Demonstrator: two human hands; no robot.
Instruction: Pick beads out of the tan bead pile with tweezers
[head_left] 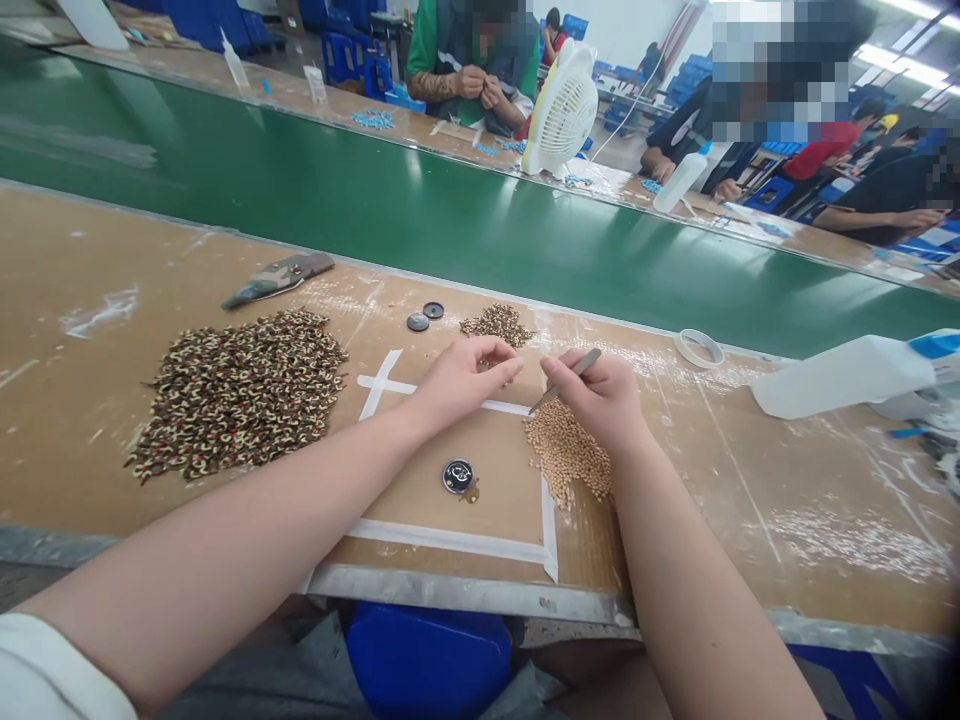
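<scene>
My left hand point(472, 378) is over the taped area, thumb and fingertips brought together; anything between them is too small to make out. Opposite it, my right hand point(600, 395) is closed around grey metal tweezers point(576, 375), whose tip points down toward a pile of small tan beads point(566, 455). Beyond my left hand lies a small heap of dark-and-cream pieces point(499, 322). A round black cap with a glossy white-marked surface point(458, 476) sits inside the tape outline, beside a small brownish wet spot point(470, 493).
A large pile of dark, cream and red pieces point(240, 395) covers the left. Near it are a camouflage pouch point(281, 278) and two dark discs point(418, 322). A white bottle point(840, 378) lies right, by a ring point(700, 348). Past the green belt point(337, 190), people work near a fan point(562, 110).
</scene>
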